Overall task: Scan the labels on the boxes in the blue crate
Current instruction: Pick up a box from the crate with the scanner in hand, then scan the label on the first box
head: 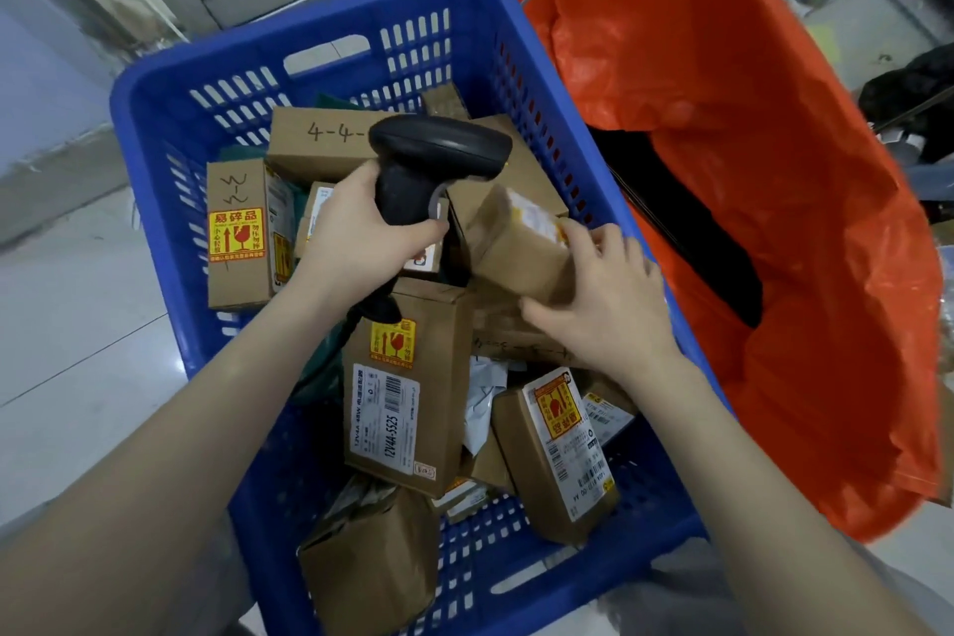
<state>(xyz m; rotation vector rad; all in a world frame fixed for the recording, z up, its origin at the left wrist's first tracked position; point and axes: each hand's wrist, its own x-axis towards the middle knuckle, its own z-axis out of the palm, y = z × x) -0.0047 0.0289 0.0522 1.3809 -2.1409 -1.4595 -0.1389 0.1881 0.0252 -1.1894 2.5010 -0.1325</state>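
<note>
The blue crate [155, 129] fills the middle of the frame, heaped with brown cardboard boxes lying at all angles, and the person leans over it with both arms in. The left hand [361, 232], just above centre, has its fingers [418, 235] wrapped tight round the grip of a black handheld scanner [439, 147], whose head points toward the right of the frame. The right hand [604, 300], centre right, has its fingers curled round a small brown box [521, 253] and holds it tipped up, its pale label [537, 214] on the upper end just beside the scanner's nose. I'd say the step here is getting that label read. To do it well, the right hand should turn the box until the label squarely faces the scanner window, flat and not glancing, and hold it steady while the trigger is pulled; the scanner looks rather close, so drawing it back a little may help. The other boxes, such as the long one with the yellow fragile sticker [402, 398] at lower centre, show printed labels already facing up and could be read where they lie. The orange bag [774, 170] gapes open at the right, perhaps for scanned parcels, though I cannot tell that.
</note>
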